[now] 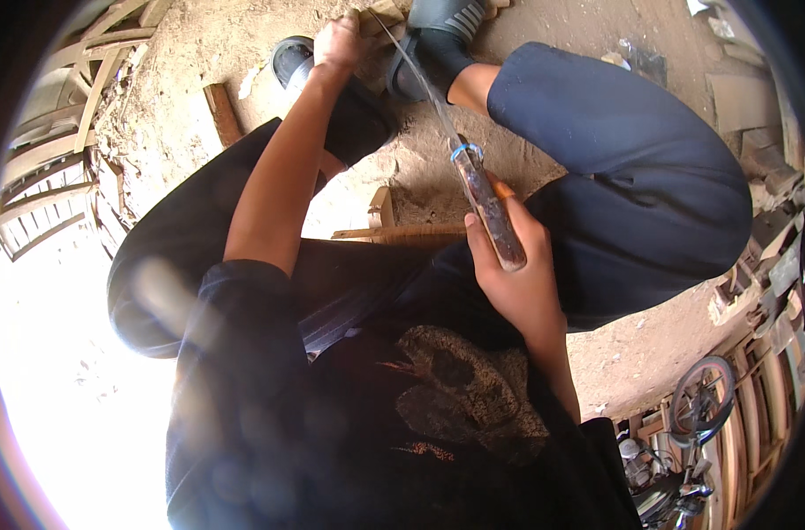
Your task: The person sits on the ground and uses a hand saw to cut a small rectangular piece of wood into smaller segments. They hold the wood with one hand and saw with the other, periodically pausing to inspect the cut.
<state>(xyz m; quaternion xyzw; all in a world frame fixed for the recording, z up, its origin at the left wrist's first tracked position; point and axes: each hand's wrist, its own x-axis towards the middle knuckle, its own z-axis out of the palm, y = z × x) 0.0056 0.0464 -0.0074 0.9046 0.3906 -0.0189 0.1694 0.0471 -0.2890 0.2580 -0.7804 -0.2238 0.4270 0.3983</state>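
Right hand [513,265] closed around the dark wooden handle of a long thin steel blade [420,79]; left hand [341,40] grips pale wood piece [380,16]. Strokes are best kept clear of the feet.

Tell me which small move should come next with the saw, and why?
Probably push the saw forward: the right hand grips its handle, the blade's far end lies on the wood piece, and the left hand presses that piece down.

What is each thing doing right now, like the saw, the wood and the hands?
Saw: tilted, blade tip down on the wood.
Wood piece: on the ground, pinned under a shoe.
Right hand: closed around the saw handle.
Left hand: pressing on the wood.
Bicycle: standing by itself.
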